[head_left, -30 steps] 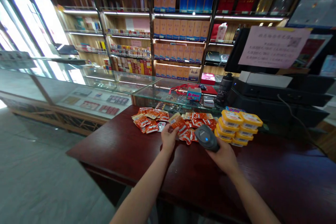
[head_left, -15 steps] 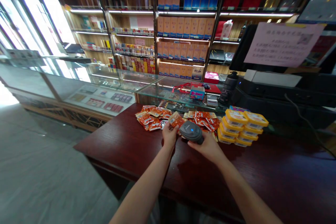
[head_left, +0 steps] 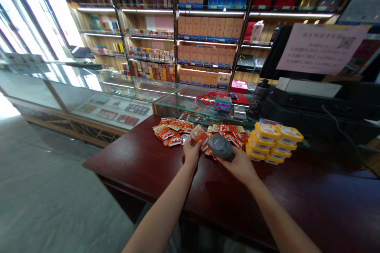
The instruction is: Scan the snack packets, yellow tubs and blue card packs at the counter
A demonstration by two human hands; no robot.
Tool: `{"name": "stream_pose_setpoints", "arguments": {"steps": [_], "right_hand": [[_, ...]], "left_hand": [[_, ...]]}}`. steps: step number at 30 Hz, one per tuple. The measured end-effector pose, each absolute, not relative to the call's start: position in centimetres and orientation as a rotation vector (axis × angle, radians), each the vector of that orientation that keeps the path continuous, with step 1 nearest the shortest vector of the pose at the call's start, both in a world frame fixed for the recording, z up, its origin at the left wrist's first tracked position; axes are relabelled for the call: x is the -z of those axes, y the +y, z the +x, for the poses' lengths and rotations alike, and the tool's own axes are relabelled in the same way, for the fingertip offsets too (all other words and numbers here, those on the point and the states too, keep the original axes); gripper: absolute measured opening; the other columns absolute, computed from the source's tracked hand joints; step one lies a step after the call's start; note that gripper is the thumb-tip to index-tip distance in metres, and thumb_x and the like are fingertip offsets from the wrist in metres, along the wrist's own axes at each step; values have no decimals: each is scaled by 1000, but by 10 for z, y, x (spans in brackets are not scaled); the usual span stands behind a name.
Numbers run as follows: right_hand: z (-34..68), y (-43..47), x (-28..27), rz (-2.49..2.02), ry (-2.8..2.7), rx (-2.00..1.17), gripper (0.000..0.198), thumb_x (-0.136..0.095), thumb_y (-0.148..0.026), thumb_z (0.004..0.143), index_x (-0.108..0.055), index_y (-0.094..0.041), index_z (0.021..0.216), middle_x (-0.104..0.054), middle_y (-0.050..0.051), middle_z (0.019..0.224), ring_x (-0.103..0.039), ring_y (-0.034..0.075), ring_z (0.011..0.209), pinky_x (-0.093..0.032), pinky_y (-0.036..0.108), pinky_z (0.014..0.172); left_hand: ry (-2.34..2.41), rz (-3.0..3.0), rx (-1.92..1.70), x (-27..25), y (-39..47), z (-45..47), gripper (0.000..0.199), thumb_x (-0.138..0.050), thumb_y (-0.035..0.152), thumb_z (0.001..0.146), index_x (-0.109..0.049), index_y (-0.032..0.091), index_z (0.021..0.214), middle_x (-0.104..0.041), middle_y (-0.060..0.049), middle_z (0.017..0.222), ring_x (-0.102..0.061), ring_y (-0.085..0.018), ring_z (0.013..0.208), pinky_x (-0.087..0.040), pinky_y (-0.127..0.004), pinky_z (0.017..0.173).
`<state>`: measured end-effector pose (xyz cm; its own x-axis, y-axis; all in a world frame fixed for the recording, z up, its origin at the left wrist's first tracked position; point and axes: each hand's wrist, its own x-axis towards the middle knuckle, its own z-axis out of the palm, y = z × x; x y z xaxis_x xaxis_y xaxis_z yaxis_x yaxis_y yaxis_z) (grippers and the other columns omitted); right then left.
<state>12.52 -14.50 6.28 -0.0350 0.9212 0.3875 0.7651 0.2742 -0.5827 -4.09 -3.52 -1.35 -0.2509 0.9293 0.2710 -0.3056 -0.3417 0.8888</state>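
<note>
My left hand (head_left: 191,151) pinches an orange snack packet (head_left: 197,133) by its lower edge, just above the dark red desk (head_left: 133,162). In my right hand (head_left: 240,163) is a grey barcode scanner (head_left: 220,146), its head pointed up and left, close beside the packet. My fingers wrap its handle, which is mostly hidden. One heap of orange packets (head_left: 170,131) lies left of my left hand. Another heap of packets (head_left: 230,132) lies behind the scanner, which covers part of it. Right of that heap stand two stacks of yellow-lidded plastic tubs (head_left: 263,142).
Behind the heaps is a glass display counter (head_left: 166,104) holding a small blue and pink box (head_left: 223,103). A black bottle (head_left: 260,97) stands before a monitor with a pink paper sheet (head_left: 322,49). Shelves of boxed goods (head_left: 209,29) line the back wall.
The scanner has moved slightly right, away from the packet, and its blue light no longer shows. My left hand keeps the packet in nearly the same place.
</note>
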Motion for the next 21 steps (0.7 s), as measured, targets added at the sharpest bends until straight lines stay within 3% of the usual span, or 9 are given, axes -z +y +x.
{"name": "stream_pose_setpoints", "arguments": {"steps": [4, 8, 13, 17, 21], "right_hand": [[146, -149, -53, -1821, -1899, 230, 29, -60, -34, 79, -64, -21, 104, -72, 7, 86, -68, 26, 75, -43, 31, 60], [170, -151, -25, -1873, -1954, 417, 36, -57, -27, 77, -60, -17, 111, -72, 9, 93, -67, 24, 79, -45, 31, 64], [182, -158, -3, -1696, -1966, 528, 40, -57, -25, 75, -59, -14, 113, -71, 10, 96, -67, 24, 85, -48, 31, 73], [182, -161, 0, -1622, -1978, 521, 36, -54, -25, 75, -60, -15, 110, -71, 10, 95, -67, 24, 84, -50, 32, 71], [183, -160, 1, -1572, -2010, 499, 34, -53, -24, 76, -60, -15, 108, -71, 10, 95, -68, 24, 83, -50, 32, 71]], "left_hand": [[922, 1044, -1732, 14, -34, -42, 37, -75, 29, 62, -64, 13, 93, -72, -10, 94, -68, -21, 84, -52, -36, 82], [943, 1026, -1738, 13, -35, -43, 38, -76, 33, 61, -65, 13, 91, -72, -9, 91, -68, -21, 81, -53, -35, 79], [998, 1061, -1693, 15, -39, -42, 30, -75, 36, 62, -67, 14, 81, -72, -6, 79, -67, -19, 71, -53, -32, 69], [1067, 895, -1700, 8, -38, -46, 30, -75, 40, 60, -61, 15, 71, -65, -1, 66, -62, -15, 61, -51, -28, 59], [1189, 689, -1841, -13, -27, -74, 34, -75, 39, 58, -59, 15, 76, -60, 1, 66, -58, -12, 56, -47, -26, 56]]}}
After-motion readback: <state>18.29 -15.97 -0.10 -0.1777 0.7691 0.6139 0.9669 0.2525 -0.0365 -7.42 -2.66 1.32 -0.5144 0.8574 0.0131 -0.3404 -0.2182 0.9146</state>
